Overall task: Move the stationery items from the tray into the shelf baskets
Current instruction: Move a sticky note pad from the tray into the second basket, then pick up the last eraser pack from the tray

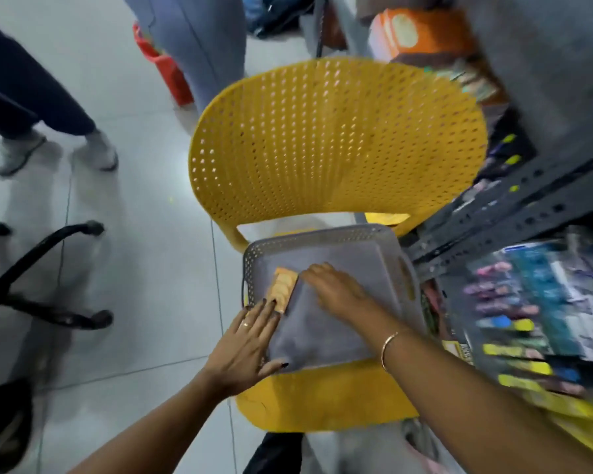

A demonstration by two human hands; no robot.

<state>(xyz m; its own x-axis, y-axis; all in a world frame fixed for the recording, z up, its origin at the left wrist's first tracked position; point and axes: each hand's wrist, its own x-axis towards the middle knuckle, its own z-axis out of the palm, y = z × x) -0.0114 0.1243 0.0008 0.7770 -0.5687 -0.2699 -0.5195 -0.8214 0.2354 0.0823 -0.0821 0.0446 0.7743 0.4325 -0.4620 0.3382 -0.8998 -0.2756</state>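
A grey perforated tray [322,236] rests on the seat of a yellow chair [336,138]. One orange stationery pack [282,289] lies inside it at the left. My left hand [245,347] lies flat on the tray's near left rim, fingers spread, fingertips touching the pack's lower end. My right hand [336,289] reaches into the tray, fingers extended toward the pack's right edge, nothing held. The view is blurred.
A grey metal shelf [514,206] stands at the right, packed with coloured stationery [528,323]. An orange box [421,32] sits higher up. Legs of other people [48,107] stand at the left and behind the chair. A black office-chair base [45,275] is at the left.
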